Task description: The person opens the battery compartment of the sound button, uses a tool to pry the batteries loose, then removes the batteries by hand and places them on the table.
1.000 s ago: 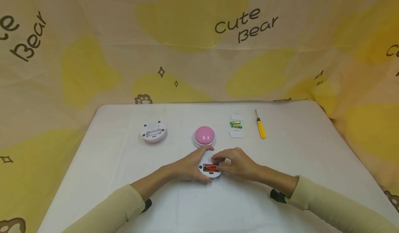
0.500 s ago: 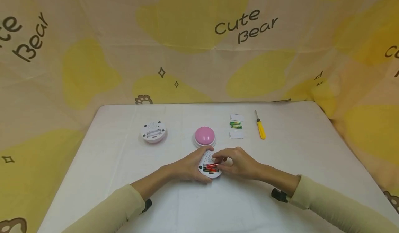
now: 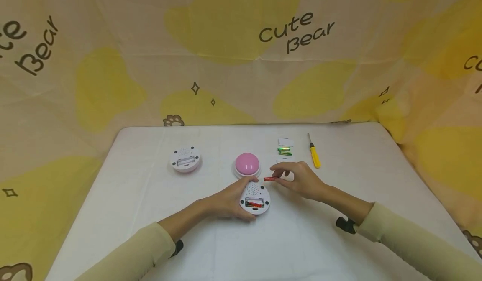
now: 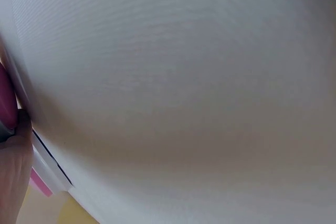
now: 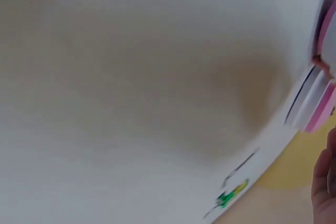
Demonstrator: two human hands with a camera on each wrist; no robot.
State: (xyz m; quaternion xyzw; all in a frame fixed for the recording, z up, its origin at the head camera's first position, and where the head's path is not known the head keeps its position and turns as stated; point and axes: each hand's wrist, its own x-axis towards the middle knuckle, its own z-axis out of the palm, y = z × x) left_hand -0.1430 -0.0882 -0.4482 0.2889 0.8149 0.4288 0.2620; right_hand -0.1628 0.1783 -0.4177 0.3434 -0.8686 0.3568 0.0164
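My left grip (image 3: 230, 200) is holding an upside-down white sound button (image 3: 257, 193) by its left side, with one red battery (image 3: 254, 204) lying in the battery bay. My right grip (image 3: 297, 180) is narrow, pinching another red battery (image 3: 270, 179) just past the button's far right edge. On the bench (image 3: 211, 247) behind: a pink-domed button (image 3: 247, 164), two green batteries (image 3: 284, 151), and a yellow-handled screwdriver (image 3: 315, 156).

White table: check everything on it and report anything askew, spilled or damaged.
No spill or damage shows. The red battery inside the white device held by the left hand looks slightly askew, slanting against the edges of its compartment.
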